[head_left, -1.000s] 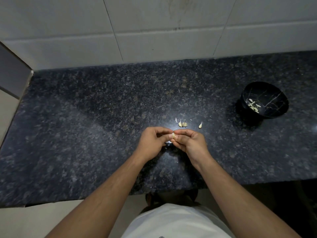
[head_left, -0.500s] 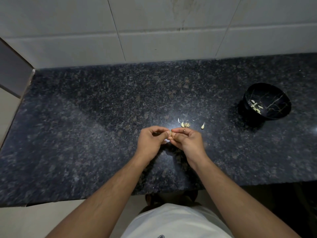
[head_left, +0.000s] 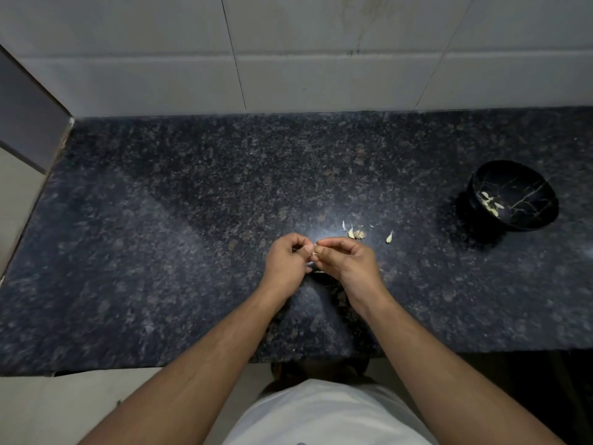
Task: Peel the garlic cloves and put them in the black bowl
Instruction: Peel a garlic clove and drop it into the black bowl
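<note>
Speckled dark granite counter (head_left: 160,252) meets a wall of pale glazed tiles (head_left: 321,75). Near its front edge, left hand (head_left: 287,263) and right hand (head_left: 348,264) both pinch one small garlic clove (head_left: 314,253) between curled fingertips. Unpeeled cloves (head_left: 356,233) lie just beyond. Toward the right edge sits a round, glossy black bowl (head_left: 526,203), gold-veined, holding peeled cloves (head_left: 490,200).

A dark speckled stone counter (head_left: 192,220) runs up to a pale tiled wall. On it, near the middle, lie a few garlic cloves (head_left: 355,233) with scraps of papery skin (head_left: 344,225), and one clove (head_left: 389,238) just to their right. Well apart, at the right, stands the black bowl (head_left: 513,200), with pale pieces inside.
</note>
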